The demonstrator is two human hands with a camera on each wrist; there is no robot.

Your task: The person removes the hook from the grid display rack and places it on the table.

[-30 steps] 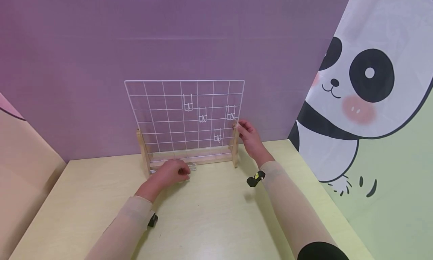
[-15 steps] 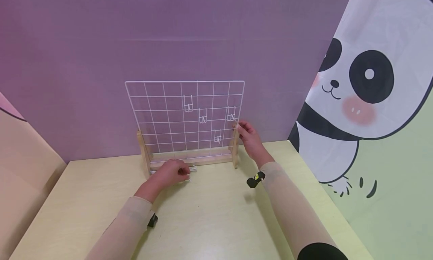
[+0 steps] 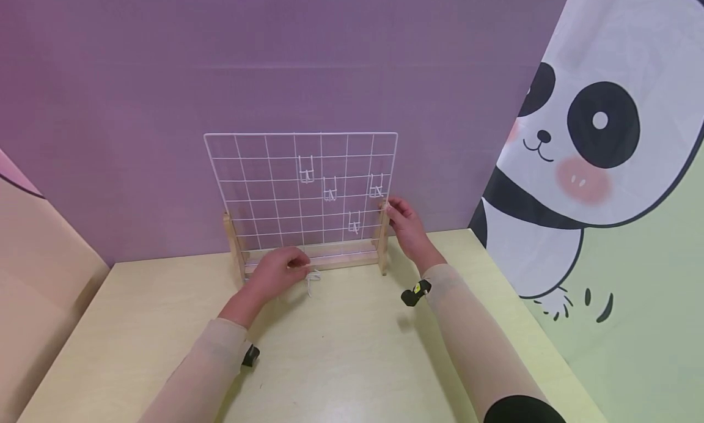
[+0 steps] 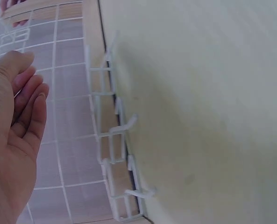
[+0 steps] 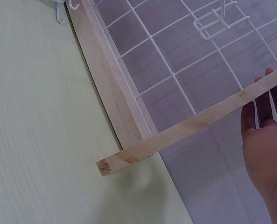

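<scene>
A white wire grid panel (image 3: 255, 191) stands upright in a wooden stand (image 3: 233, 246) at the back of the table. Several white wire hooks (image 3: 330, 194) hang on its right half. My right hand (image 3: 409, 230) grips the top of the stand's right post, fingers (image 5: 264, 105) against the wood. My left hand (image 3: 277, 273) is in front of the grid's lower part, its fingers (image 4: 35, 114) loosely curled with nothing visible in them. Below its fingertips, loose white hooks (image 3: 313, 276) lie along the stand's base; the left wrist view shows a row of hooks (image 4: 112, 128).
A light wooden table (image 3: 330, 349) bears the stand near its back edge. Behind rises a purple backdrop (image 3: 302, 56). To the right is a wall with a panda picture (image 3: 605, 123).
My left hand has lifted slightly from the loose hooks toward the grid, exposing more of them. My right hand stays at the post.
</scene>
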